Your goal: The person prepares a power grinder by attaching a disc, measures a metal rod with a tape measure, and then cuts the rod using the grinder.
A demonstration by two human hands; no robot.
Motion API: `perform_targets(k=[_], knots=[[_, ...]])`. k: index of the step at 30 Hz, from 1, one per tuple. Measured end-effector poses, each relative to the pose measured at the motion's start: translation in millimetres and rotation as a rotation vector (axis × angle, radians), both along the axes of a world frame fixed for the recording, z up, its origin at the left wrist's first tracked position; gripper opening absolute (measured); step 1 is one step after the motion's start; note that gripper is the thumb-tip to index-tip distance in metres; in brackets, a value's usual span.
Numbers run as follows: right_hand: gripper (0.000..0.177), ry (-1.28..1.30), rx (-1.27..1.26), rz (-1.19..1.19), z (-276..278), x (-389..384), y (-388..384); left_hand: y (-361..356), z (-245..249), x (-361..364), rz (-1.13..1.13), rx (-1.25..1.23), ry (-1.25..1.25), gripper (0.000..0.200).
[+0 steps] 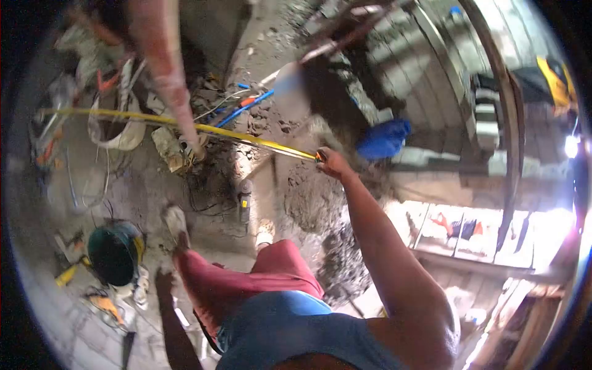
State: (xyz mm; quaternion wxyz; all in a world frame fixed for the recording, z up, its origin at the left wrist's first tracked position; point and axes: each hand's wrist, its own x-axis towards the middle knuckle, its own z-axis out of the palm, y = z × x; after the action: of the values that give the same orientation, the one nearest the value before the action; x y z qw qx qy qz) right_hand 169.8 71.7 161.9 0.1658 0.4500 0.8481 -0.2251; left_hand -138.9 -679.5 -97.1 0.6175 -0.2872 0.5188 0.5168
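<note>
My right hand [333,165] is stretched forward, its fingers wrapped round a tape measure [320,156]. From the case the yellow blade [246,138] runs out far to the left, passing a reddish upright pole [166,68]. Low on the left hangs my left hand [165,282], dark and blurred, near a dark bucket [115,254]; its fingers cannot be made out. An angle grinder [245,200] lies on the ground in front of my feet.
Blue tubes [245,108], cables and rubble lie ahead. A blue bag [383,139] sits right of the dirt heap [314,197]. Yellow-handled tools [106,306] lie by the bucket. Block walls [413,80] and a wooden beam [513,135] stand on the right.
</note>
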Motion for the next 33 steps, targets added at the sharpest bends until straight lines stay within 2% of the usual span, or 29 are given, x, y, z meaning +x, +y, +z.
perform_targets(k=[1,2,3,4,5,7,9,10,11,13,15,16,18,21,24,26,33], knots=[[0.053,-0.040,-0.013,0.009,-3.2,13.0,2.0,-25.8,18.0,63.9,-0.173,-0.055,0.577,0.074],[0.050,0.057,0.077,0.037,-19.4,35.8,6.3,-33.6,23.0,36.9,0.166,-0.074,-0.326,0.071],[0.048,-0.026,0.021,0.045,-33.0,50.8,16.7,-18.2,53.3,83.2,-0.314,-0.267,0.445,0.065],[0.047,-0.056,0.013,0.028,-33.4,60.8,22.8,-2.0,83.8,71.9,-0.170,-0.329,0.042,0.061],[0.046,-0.088,0.003,0.019,-28.1,68.3,26.7,4.3,94.2,87.4,-0.518,-0.426,0.459,0.059],[0.046,-0.040,0.071,-0.057,-32.3,95.9,30.1,-20.9,65.3,77.9,-0.620,-0.387,0.543,0.061],[0.047,0.002,0.068,-0.107,-44.1,125.7,32.7,15.5,100.6,54.3,-0.542,-0.438,0.386,0.059],[0.048,-0.027,0.077,-0.096,-42.7,133.0,33.7,19.1,104.0,40.8,-0.552,-0.403,0.401,0.055],[0.048,-0.055,0.087,-0.082,-41.5,138.1,34.8,29.9,99.9,25.7,-0.646,-0.393,0.488,0.048],[0.050,-0.102,0.037,-0.100,-51.0,150.6,35.8,26.5,57.6,-15.6,-0.927,-0.348,0.669,0.047],[0.051,-0.038,0.023,-0.098,-52.2,156.0,33.2,71.6,77.4,-38.8,-0.578,-0.244,0.452,0.050],[0.051,-0.038,0.013,-0.106,-52.9,156.3,33.3,103.1,92.8,-41.9,-0.589,-0.252,0.452,0.050],[0.051,-0.136,-0.041,-0.197,-55.5,153.7,35.0,175.6,130.7,-30.0,-0.689,-0.263,0.630,0.053],[0.050,-0.081,-0.014,-0.184,-61.8,156.8,35.0,205.0,122.6,-22.0,-0.685,-0.187,0.575,0.056],[0.051,0.034,0.015,-0.186,-51.2,151.9,28.0,226.4,131.0,6.9,-0.827,-0.138,0.607,0.056],[0.051,0.031,0.039,-0.192,-48.5,149.0,23.8,203.1,103.2,22.0,-0.845,-0.165,0.590,0.058],[0.056,0.114,0.178,-0.229,-62.0,154.0,6.9,193.3,118.5,47.3,-0.863,-0.266,0.480,0.058]])
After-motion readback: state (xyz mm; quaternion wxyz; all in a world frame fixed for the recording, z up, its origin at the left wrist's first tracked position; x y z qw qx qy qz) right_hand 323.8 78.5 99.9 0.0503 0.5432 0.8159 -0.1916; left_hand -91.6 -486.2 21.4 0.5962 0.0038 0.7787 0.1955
